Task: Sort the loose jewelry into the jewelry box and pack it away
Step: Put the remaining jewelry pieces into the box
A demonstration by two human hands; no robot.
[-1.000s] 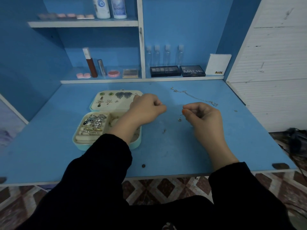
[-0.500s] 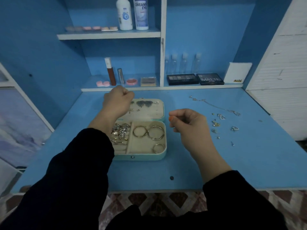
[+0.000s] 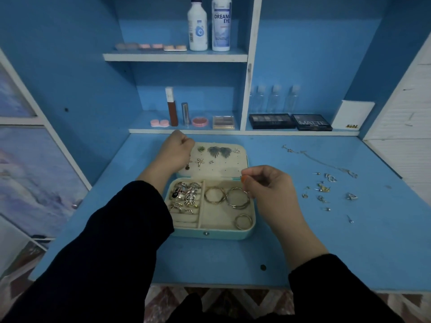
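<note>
At the middle of the blue desk [image 3: 349, 252] a pale teal jewelry box [image 3: 210, 234] lies open, its lid [image 3: 233, 164] folded flat on the far side. Small earrings [image 3: 219, 151] are pinned into the lid's cream lining. Nearer, the base is split in two: chunky silver rings [image 3: 186, 194] fill the left compartment, and three hoops [image 3: 236, 198] lie in the right one.

A person's left hand [image 3: 177, 152] hovers over the far left corner of the lid, fingers curled tight into a fist; whether it grips anything cannot be told. A person's right hand [image 3: 268, 185] hangs over the right edge of the box, fingers curled, thumb and forefinger pressed together at an orange nail; anything pinched there is too fine to make out. Both arms wear dark sleeves [image 3: 116, 241].

To the right of the box, well apart from it, loose studs and earrings [image 3: 324, 188] are scattered on the desk, and a thin chain necklace [image 3: 321, 162] trails just beyond them.

On the far low shelf sit two dark eyeshadow palettes [image 3: 271, 121], a white card [image 3: 353, 115] and four clear little bottles [image 3: 275, 99]. Two white bottles [image 3: 197, 24] stand on the upper shelf.
</note>
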